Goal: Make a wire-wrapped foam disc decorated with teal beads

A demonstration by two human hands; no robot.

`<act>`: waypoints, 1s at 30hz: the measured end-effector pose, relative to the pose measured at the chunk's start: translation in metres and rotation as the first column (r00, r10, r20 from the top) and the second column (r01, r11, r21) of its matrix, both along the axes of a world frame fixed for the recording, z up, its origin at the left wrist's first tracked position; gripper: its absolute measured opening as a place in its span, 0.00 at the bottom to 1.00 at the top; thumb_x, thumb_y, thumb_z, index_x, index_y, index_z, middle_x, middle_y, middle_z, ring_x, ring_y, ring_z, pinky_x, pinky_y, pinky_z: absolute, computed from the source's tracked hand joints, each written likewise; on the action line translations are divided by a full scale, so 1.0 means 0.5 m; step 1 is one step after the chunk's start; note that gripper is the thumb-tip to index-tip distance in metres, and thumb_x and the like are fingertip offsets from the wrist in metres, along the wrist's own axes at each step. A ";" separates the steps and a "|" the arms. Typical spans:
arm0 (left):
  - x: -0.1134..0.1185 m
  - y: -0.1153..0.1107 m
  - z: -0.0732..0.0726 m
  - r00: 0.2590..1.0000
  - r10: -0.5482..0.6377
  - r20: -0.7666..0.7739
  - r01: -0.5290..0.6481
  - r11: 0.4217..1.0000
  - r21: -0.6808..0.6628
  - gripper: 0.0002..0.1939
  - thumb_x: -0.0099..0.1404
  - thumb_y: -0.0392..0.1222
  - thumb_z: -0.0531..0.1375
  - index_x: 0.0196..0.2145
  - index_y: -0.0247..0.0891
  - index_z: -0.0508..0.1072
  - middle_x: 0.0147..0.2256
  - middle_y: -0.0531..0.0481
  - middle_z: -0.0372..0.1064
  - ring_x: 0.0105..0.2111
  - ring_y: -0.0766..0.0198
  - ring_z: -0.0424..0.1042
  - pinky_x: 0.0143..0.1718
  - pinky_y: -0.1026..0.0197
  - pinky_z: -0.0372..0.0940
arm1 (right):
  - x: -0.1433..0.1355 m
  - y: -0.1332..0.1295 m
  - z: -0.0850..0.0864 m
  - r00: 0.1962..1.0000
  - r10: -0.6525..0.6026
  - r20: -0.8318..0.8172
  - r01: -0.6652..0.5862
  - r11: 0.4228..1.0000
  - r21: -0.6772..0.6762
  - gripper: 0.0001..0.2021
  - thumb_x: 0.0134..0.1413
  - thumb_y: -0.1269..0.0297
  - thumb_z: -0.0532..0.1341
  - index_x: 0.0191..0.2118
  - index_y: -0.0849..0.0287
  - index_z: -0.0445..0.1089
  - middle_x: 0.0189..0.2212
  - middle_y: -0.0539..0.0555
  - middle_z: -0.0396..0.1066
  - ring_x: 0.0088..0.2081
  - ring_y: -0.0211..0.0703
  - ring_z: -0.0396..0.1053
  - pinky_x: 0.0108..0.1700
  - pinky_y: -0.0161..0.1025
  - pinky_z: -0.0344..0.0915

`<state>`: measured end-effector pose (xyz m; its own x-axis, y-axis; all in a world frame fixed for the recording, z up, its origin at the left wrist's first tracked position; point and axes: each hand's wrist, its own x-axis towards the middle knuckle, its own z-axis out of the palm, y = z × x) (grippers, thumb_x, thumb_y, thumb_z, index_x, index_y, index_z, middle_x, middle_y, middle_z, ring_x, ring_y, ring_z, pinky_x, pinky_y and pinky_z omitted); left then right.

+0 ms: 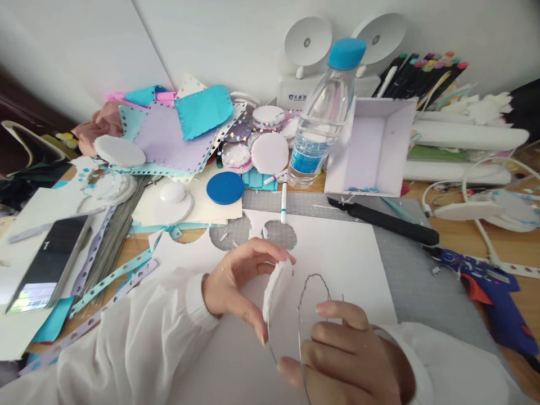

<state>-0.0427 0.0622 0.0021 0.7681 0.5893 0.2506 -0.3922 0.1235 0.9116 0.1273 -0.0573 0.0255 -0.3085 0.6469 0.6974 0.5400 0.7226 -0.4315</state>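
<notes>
Between the thumb and fingers of my left hand point(242, 281) is a white foam disc point(276, 289), held by its rough edge and seen nearly side-on. A thin grey wire point(299, 315) loops up beside the disc, and part of it runs along the disc's lower edge. My right hand point(346, 354) has its fingers curled round the wire, to the right of the disc. Where exactly the fingertips grip is partly hidden. Under both hands lies a white foam sheet point(346, 247) with round cut-outs along its far edge.
A black craft knife point(383, 219) and a blue glue gun point(485, 292) lie on the right. Behind stand a water bottle point(323, 118) and an open white box point(371, 146). A phone point(50, 259), a wire bundle point(126, 242) and paper strips point(113, 281) lie left.
</notes>
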 end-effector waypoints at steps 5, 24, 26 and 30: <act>-0.001 0.000 -0.004 1.000 0.005 -0.013 -0.005 1.000 0.001 0.45 0.30 0.43 0.77 0.49 0.44 0.69 0.47 0.45 0.66 0.45 0.58 0.69 0.48 0.56 0.65 | -0.004 -0.006 -0.012 0.999 -0.048 -0.011 0.048 0.999 -0.013 0.12 0.60 0.74 0.51 0.38 0.58 0.72 0.18 0.42 0.65 0.20 0.31 0.61 0.49 0.39 0.60; -0.009 0.001 -0.007 0.993 -0.116 0.002 0.115 0.984 -0.133 0.47 0.29 0.42 0.77 0.50 0.45 0.68 0.48 0.44 0.66 0.48 0.53 0.67 0.49 0.53 0.64 | -0.007 -0.003 -0.008 0.998 -0.060 -0.020 0.060 0.998 0.005 0.11 0.58 0.76 0.50 0.36 0.59 0.69 0.17 0.42 0.63 0.19 0.32 0.58 0.48 0.40 0.59; -0.009 0.000 -0.005 0.991 -0.137 0.003 0.136 0.977 -0.162 0.47 0.30 0.42 0.77 0.51 0.44 0.68 0.48 0.44 0.66 0.48 0.52 0.67 0.49 0.53 0.64 | -0.004 0.000 -0.008 0.999 -0.032 -0.018 0.032 0.999 0.013 0.12 0.61 0.74 0.48 0.38 0.61 0.68 0.17 0.43 0.64 0.20 0.32 0.59 0.48 0.41 0.59; -0.009 -0.004 0.003 0.990 -0.140 -0.033 0.129 0.967 -0.217 0.44 0.34 0.40 0.76 0.50 0.43 0.68 0.47 0.43 0.67 0.47 0.54 0.68 0.47 0.54 0.65 | 0.000 0.003 -0.009 0.999 -0.043 -0.020 0.043 0.999 0.004 0.12 0.62 0.73 0.47 0.39 0.60 0.67 0.17 0.43 0.64 0.20 0.32 0.58 0.49 0.41 0.58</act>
<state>-0.0472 0.0605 0.0035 0.8519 0.5157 0.0913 -0.3157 0.3665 0.8752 0.1271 -0.0557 0.0208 -0.2670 0.6562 0.7058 0.5618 0.7010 -0.4393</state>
